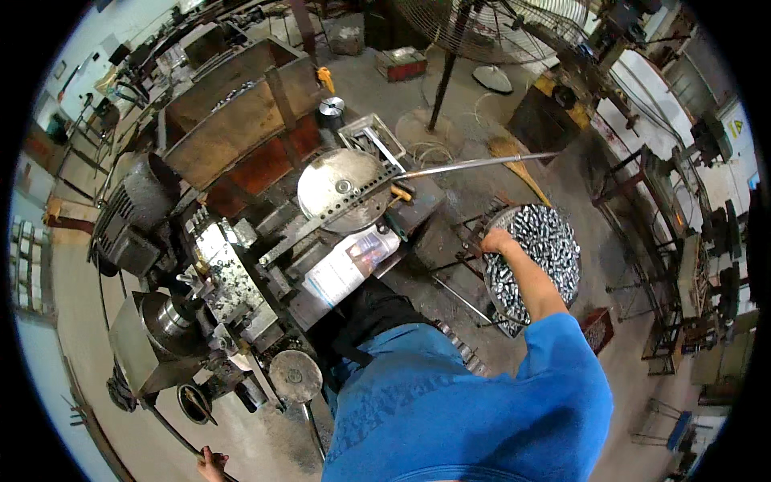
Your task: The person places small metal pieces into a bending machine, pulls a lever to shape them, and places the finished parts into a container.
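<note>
Worn on the head, the camera looked steeply down and forward over the shirt (482,402), close below. Its wide fisheye view took in the left hand (213,464) at the lower rim, the right hand (498,240) nearer the centre, and the fan (514,30), farther off, at the top.

Metalworking shop, by all I see around me. On my left, a greasy machine (233,285) with a steel chuck (173,316) and a finned motor (132,201), metal crumbs strewn over it. On my right, a heap of small shiny metal pieces (550,249). Ahead of me, a rust-stained bin (233,138) and a large cage fan (498,28). Bare, grimy floor (249,442); dark metal racks (622,181) along the right.
</note>
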The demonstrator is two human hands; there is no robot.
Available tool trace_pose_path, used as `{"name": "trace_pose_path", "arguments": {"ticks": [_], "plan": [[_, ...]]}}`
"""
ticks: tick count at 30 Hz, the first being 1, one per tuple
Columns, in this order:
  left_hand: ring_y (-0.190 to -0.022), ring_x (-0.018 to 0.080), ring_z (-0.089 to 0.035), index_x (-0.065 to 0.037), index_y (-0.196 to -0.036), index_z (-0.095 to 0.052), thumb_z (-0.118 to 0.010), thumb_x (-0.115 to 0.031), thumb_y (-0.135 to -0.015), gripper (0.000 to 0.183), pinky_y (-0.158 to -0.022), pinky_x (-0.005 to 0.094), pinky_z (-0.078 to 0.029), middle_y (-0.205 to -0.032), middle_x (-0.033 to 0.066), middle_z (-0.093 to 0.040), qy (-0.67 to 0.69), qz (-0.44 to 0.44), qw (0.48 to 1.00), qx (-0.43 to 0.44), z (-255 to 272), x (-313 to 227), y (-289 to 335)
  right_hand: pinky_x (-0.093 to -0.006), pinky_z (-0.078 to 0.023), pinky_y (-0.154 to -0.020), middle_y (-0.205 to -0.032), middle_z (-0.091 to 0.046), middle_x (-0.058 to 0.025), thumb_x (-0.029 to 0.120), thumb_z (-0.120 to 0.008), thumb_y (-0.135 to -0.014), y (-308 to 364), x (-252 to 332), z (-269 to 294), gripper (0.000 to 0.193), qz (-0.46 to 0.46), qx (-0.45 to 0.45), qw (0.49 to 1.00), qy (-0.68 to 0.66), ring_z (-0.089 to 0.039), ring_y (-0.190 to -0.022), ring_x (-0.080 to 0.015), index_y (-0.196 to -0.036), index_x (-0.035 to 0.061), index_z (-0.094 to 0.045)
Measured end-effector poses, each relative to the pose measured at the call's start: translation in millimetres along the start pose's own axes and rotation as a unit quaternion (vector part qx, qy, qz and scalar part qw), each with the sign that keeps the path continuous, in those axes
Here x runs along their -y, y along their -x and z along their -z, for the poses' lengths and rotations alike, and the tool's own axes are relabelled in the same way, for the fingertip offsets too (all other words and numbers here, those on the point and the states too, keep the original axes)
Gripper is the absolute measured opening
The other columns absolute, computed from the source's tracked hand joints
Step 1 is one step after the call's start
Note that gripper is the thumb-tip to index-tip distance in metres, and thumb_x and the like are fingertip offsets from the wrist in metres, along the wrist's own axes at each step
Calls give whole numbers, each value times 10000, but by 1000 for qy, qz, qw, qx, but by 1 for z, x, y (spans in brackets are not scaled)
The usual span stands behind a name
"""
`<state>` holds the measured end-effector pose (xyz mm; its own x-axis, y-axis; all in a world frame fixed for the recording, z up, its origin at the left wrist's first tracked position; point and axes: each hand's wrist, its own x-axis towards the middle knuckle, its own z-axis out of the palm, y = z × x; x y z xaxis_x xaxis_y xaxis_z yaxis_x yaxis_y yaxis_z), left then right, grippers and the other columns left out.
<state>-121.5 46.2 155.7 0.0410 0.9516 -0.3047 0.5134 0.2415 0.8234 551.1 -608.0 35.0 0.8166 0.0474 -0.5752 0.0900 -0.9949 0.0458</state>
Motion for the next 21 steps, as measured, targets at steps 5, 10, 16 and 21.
{"name": "trace_pose_path", "arguments": {"ticks": [5,10,16,21], "plan": [[-368,195,-506,22,-852,-504,-612,-223,-842,268,-379,348,-476,-487,105,-507,-1,-30,999,-21,-6,-3,6,-377,-427,-916,-1148,-557,-208,341,-593,-683,-33,-23,-33,483,28,-9,999,30,-534,-1072,-336,-1026,1,-622],[-366,195,-510,5,-844,-504,-602,-171,-849,201,-359,350,-471,-484,88,-490,-13,-72,997,11,-2,-1,4,-371,-458,-870,-1093,-598,-172,355,-601,-678,-22,-5,-13,436,33,51,996,61,-568,-1027,-310,-975,40,-652],[-357,212,-501,0,-838,-496,-608,-154,-838,190,-310,346,-434,-540,93,-495,-22,-61,998,-24,-19,-9,3,-371,-451,-881,-1098,-595,-172,304,-569,-701,-66,-36,-48,386,78,40,991,106,-568,-1034,-299,-975,47,-656],[-574,252,-593,30,-911,-517,-627,-155,-806,239,-497,373,-490,-702,139,-556,-370,-149,912,-91,-8,-28,41,-381,-462,-855,-1158,-552,-192,397,-648,-634,-53,-38,-22,480,-24,-78,996,-22,-562,-1031,-289,-996,82,-636]]}}
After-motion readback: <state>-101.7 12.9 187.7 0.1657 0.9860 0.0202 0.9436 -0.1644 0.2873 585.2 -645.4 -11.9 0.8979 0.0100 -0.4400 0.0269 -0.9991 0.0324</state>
